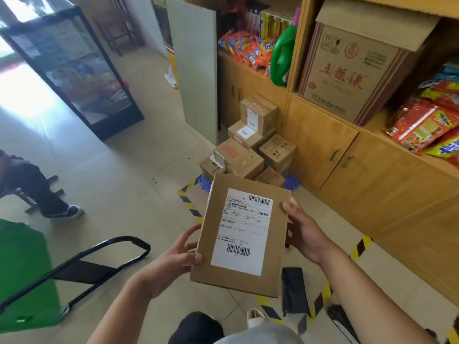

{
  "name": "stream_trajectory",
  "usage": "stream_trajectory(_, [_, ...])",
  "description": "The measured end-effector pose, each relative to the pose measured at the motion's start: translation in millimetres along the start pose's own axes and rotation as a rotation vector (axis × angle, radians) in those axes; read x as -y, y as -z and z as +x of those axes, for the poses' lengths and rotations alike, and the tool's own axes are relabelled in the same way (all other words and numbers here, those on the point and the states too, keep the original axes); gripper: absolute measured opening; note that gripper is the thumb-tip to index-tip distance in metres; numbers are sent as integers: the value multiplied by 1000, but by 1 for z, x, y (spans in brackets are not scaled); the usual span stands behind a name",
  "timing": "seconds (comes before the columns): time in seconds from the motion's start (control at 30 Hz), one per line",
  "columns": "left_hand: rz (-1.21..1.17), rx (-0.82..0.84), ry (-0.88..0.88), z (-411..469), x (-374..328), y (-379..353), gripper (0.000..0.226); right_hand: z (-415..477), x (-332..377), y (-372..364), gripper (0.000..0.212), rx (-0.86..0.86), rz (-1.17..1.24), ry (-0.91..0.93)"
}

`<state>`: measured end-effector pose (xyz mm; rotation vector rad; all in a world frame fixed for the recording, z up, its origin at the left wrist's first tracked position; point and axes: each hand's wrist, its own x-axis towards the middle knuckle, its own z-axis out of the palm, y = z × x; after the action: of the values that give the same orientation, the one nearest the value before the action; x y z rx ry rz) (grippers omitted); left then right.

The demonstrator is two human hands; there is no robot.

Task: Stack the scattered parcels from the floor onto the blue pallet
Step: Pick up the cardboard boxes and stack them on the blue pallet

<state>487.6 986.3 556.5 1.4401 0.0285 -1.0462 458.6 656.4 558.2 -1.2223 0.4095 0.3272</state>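
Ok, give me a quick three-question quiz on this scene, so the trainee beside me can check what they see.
1. True or false: the left hand and the right hand both hold the flat parcel.
2. Where is the blue pallet?
A) inside a glass cabinet
B) in front of the wooden cupboards, with boxes piled on it
C) on a green cart
3. Fill in: the parcel's white label faces ___ (up or down).

Key: 1 true; 2 B; 3 up.
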Motion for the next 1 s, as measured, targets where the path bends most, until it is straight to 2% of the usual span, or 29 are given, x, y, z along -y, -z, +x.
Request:
stream_trajectory(0.1, [81, -15, -35, 29, -27, 47, 103, 62, 36, -13, 110, -4, -218, 41])
stream_trajectory(0.2, [156, 11, -35, 70, -58, 96, 105, 121, 72, -28, 111, 64, -471, 8])
stream_trajectory(0.37, [296, 246, -77, 144, -136, 180, 108, 209, 137, -53, 113, 246, -830, -152])
stream_trajectory(0.47, [398, 408, -75, 182, -188, 221, 107, 242, 181, -68, 118, 309, -824, -313])
stream_trajectory(0.53, [436, 483, -78, 208, -219, 245, 110, 257, 208, -75, 124, 313, -804, -343])
stream_trajectory(0.67, [498, 589, -94, 261, -271, 272, 116, 281, 240, -72, 113, 237, -740, -374])
stream_trajectory(0.77, [526, 652, -47, 300, -299, 281, 118, 304, 240, -62, 125, 155, -712, -389])
stream_trajectory(0.87, [612, 717, 42, 347, -316, 290, 120, 339, 238, -47, 127, 56, -722, -388])
stream_trajectory(0.93, [643, 674, 119, 377, -324, 296, 117, 366, 238, -36, 126, 1, -760, -400])
stream_trajectory(1.0, [638, 514, 159, 407, -330, 301, 110, 396, 236, -24, 128, -85, -789, -392])
